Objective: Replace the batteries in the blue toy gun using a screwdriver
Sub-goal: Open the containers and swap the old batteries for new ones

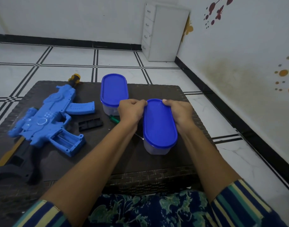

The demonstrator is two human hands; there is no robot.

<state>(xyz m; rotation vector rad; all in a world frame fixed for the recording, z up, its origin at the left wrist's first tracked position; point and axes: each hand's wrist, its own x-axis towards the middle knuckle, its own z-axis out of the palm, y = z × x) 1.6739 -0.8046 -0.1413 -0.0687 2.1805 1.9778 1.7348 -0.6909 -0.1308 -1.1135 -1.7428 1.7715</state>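
– Your left hand is curled at the far left corner of the blue lid, fingertips pinching its rim. Your right hand is curled over the far right corner of the same lid, thumb on the rim.
– Both on the one box?
– Yes. It's the near container, an oval clear tub standing upright on the dark woven table, right in front of you. What is inside cannot be told.
– Where is the gun from my hands?
– Well to the left of your left hand. The blue toy gun lies on its side on the table's left part, black stock toward you, yellow muzzle pointing away. Its battery compartment, at the end nearer you, lies open with metal contacts showing.
– The cover?
– The black battery cover lies loose between the gun and your left forearm, touching neither.
– The screwdriver?
– The green-handled screwdriver lies just beyond the cover, partly hidden by your left wrist.
– Further back?
– A second container with a matching lid stands just beyond your left hand. A white drawer cabinet stands in the far corner.
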